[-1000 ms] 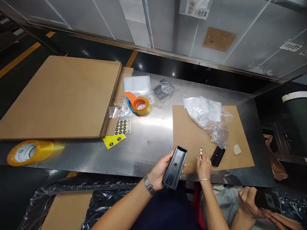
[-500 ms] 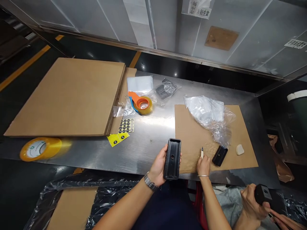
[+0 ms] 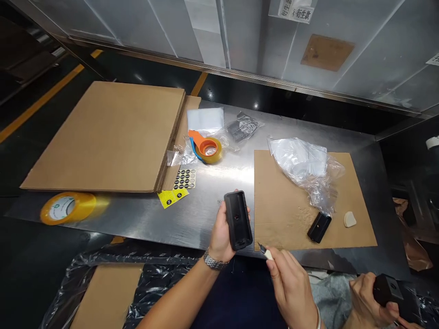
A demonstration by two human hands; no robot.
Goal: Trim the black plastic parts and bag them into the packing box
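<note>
Steadiness seems to matter most in the head view: the hollow black housing (image 3: 238,221) is best gripped firmly, with the fingertips of the left hand (image 3: 219,235) clear of the blade's line, and any stroke of the pale-handled knife (image 3: 268,254) made short and light. The housing sits in the left hand, hollow side facing the camera, over the near edge of the metal table (image 3: 192,219); the thumb lies along one side and fingertips curl round the other. The right hand (image 3: 290,281) pinches the knife between thumb and fingers, blade near the housing but apart from it.
</note>
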